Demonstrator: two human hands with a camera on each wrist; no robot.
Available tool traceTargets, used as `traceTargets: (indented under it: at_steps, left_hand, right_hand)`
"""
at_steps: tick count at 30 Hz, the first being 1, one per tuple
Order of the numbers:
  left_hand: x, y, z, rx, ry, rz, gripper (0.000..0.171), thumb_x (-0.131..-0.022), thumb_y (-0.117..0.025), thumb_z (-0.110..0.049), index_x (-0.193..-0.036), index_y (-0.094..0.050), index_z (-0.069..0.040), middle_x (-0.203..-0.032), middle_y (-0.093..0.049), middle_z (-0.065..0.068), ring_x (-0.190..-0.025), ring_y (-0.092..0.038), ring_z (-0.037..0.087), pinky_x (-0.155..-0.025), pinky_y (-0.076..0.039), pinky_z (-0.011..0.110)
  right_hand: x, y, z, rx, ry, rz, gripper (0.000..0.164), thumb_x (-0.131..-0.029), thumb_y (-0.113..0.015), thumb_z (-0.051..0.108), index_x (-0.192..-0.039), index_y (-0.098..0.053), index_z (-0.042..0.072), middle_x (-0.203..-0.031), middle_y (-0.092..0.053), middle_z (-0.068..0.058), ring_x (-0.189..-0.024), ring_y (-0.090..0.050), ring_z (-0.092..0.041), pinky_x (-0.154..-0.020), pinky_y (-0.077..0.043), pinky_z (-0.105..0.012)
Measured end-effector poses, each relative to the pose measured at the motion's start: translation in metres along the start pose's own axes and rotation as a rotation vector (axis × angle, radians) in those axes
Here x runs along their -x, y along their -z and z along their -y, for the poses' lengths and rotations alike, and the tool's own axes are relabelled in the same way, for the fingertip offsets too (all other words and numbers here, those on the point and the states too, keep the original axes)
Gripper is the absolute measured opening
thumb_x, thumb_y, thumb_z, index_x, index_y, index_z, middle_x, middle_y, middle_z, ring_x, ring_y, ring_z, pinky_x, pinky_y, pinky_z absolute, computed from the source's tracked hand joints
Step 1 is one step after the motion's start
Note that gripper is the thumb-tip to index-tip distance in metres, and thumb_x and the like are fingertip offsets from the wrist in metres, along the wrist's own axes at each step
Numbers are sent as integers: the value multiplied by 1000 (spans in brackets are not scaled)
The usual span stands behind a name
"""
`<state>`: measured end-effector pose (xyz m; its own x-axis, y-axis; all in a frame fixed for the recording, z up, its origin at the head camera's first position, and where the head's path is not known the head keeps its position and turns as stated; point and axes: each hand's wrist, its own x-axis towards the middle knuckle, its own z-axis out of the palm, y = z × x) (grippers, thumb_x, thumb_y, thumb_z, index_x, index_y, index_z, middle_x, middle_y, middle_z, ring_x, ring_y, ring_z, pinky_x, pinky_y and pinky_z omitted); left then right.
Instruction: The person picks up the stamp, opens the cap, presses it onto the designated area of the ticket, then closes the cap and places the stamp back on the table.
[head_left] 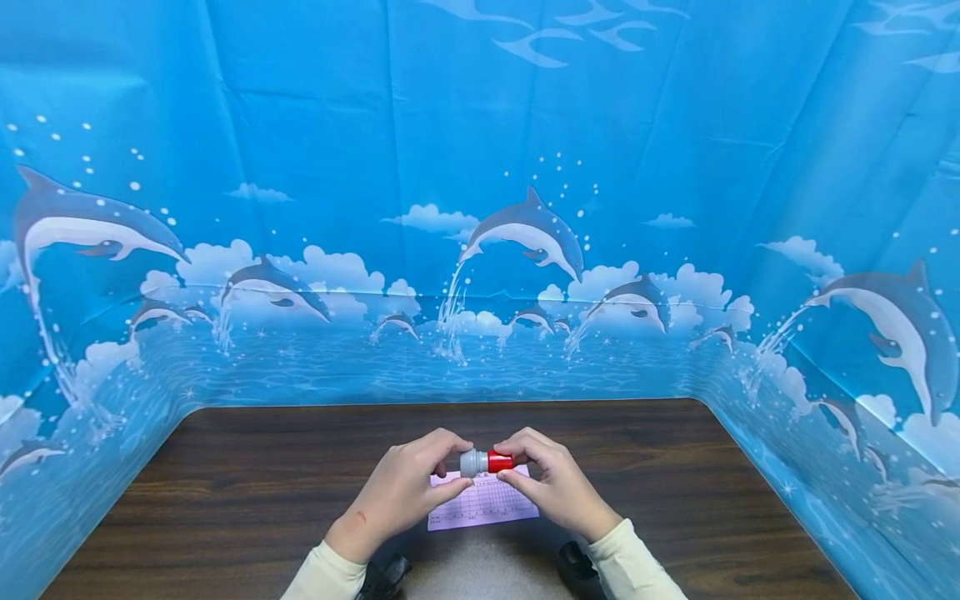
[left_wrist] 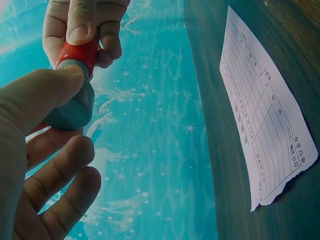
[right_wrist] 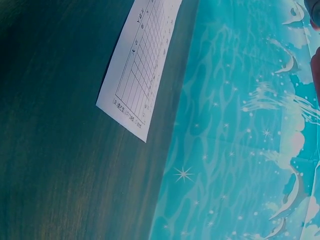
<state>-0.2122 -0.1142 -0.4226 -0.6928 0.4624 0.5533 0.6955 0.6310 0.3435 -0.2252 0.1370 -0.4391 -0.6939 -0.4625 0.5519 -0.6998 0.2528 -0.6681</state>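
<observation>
A small stamp (head_left: pixel 470 463), with a rounded grey end and a red end (head_left: pixel 498 462), is held level between both hands above the table. My left hand (head_left: pixel 405 482) pinches the grey end between thumb and forefinger; its other fingers show loosely bent in the left wrist view. On the red end, the thumb and fingers of my right hand (head_left: pixel 557 483) grip from the other side, as the left wrist view also shows. Beneath the hands lies a pinkish printed form (head_left: pixel 483 504) with a ruled grid, its upper part partly covered by them. In the right wrist view, the hands are almost wholly out of frame.
The dark wood-grain table (head_left: pixel 262 483) stretches out on both sides of the form. A blue backdrop (head_left: pixel 480 358) printed with dolphins, clouds and water rises along the table's far and side edges. Black wrist devices (head_left: pixel 386 577) sit by the cream sleeves.
</observation>
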Motion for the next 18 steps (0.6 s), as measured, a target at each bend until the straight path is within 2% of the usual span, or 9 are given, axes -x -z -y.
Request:
traceTargets:
  at_steps: [4,11,18]
  left_hand:
    - [0,-1,1,14,-10,3,42,-85,-88,-23,-121,-68,-17,-107,-69,-10,-72,-56,-2,-62,-51,16]
    - [1,0,1,-8,-5,2,43,-81,-91,-27,-117,-69,-18,-102,-68,-12,-67,-49,-1,-55,-44,14]
    - [0,1,1,-4,-16,1,42,-83,-89,-25,-119,-70,-17,-105,-70,-10,-67,-53,2,-56,-45,14]
  right_hand:
    - [0,0,-1,2,2,-6,32,-92,-78,8,-121,-70,15,-114,-68,0,-99,-71,-15,-84,-61,-30]
    - [1,1,1,-9,-25,1,31,-92,-79,12,-121,-71,17,-113,-69,2,-97,-70,-14,-83,-61,-29]
    - [0,1,2,-11,-32,2,30,-92,-79,11,-120,-71,18,-113,-69,3,-98,-70,-14,-84,-61,-30]
